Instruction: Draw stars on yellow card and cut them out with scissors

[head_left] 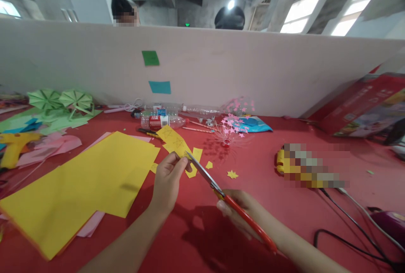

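My left hand pinches a yellow paper strip marked with pencilled star outlines, held up over the red table. My right hand grips red-handled scissors; the blades point up-left, with the tips at the strip just beside my left fingers. Small yellow offcuts and a cut yellow star lie on the table just beyond the scissors.
Large yellow sheets over pink paper lie at left. Green paper fans, a yellow glue gun, plastic bottles, a pink star ornament, a red box, black and white cables. Two people sit behind the white partition.
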### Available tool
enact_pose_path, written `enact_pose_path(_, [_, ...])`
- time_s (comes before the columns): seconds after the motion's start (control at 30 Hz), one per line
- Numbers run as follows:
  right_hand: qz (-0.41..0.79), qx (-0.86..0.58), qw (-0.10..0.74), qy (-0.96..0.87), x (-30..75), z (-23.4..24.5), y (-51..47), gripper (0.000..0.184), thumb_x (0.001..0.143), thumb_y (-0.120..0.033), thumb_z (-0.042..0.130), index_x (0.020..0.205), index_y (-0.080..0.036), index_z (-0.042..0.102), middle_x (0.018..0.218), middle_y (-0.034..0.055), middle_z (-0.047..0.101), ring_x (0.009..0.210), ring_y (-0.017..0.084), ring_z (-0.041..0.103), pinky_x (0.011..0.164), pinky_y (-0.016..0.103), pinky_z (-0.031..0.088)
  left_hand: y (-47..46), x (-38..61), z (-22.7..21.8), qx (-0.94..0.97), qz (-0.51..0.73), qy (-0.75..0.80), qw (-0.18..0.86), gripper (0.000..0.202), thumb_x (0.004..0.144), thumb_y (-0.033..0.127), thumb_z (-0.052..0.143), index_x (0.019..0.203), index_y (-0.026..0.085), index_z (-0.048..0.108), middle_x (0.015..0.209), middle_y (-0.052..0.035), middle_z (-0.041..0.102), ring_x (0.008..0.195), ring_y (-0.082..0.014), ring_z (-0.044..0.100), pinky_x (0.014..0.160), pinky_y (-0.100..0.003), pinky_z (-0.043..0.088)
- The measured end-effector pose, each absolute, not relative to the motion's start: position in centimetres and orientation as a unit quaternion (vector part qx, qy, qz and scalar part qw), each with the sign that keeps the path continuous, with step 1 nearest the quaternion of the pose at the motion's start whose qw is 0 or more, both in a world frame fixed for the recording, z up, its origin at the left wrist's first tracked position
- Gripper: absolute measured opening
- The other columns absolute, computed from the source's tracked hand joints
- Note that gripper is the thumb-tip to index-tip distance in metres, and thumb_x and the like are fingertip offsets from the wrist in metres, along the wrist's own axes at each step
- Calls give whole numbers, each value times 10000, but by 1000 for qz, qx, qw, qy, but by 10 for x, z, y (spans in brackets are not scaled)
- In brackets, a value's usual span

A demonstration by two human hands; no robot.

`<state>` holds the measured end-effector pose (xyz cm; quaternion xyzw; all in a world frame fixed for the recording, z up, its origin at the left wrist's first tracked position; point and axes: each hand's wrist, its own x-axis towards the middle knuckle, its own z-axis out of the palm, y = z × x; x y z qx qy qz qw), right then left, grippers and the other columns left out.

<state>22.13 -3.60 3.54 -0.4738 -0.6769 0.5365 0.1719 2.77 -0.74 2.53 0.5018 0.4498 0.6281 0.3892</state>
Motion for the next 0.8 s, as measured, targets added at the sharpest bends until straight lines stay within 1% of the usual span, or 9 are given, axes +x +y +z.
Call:
enact_pose_path(0.27, [510,-466,161,-704,223,33,-31,527,803,-677,474,612,-209,324,476,-77,338,403,51,305,397,200,202,-5,24,26,497,635,440,396,284,850,293,544,592,184,595,626,5,564,671,-146,532,713,-270,403])
enact_pose_path(0.43, [550,-451,168,-682,224,28,-33,562,769,-753,439,655,-207,370,448,-89,336,378,52,303,383,194,222,-5,25,22,474,642,436,416,250,809,279,599,585,176,638,622,-10,617,675,-161,574,713,-280,427])
enact_pose_path(0.57, [568,-431,177,-678,223,26,-37,579,763,-773,421,672,-201,401,411,-86,361,356,56,317,381,195,242,-6,28,22,462,650,424,429,235,794,278,610,595,169,671,609,-13,640,656,-157,586,692,-272,447])
enact_pose_path(0.8, [575,-450,178,-660,216,29,-42,659,690,-859,364,655,-202,398,399,-81,366,336,51,317,379,201,249,-9,33,24,445,646,445,431,256,769,290,629,543,172,650,611,-6,659,650,-147,603,681,-253,456])
